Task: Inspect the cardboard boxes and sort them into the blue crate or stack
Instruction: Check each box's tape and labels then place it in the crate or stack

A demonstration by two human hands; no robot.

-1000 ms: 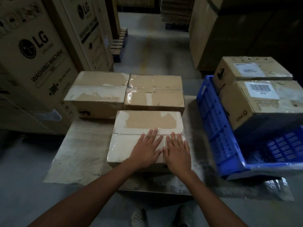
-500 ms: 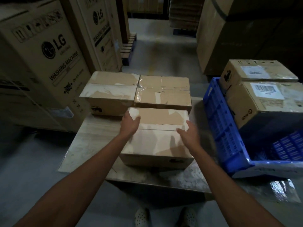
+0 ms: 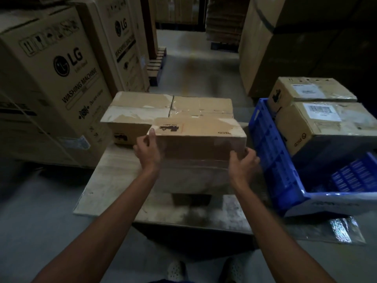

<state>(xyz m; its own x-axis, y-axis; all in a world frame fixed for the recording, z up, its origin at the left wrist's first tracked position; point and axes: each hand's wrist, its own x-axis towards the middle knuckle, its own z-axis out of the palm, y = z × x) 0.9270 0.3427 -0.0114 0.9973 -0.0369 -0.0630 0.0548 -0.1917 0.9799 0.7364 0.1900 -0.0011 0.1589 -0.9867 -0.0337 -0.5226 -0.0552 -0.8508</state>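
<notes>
My left hand [image 3: 147,149] and right hand [image 3: 243,163] gripping the tilted cardboard box [image 3: 196,146], fingers [image 3: 251,157] curled round its sides, blue crate [image 3: 271,144] at three o'clock

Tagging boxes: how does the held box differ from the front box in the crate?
The held box is gripped by left hand and right hand; front crate box sits untouched in blue crate. Only front crate box has a white barcode label; held box shows black print. Both brown cardboard.
</notes>
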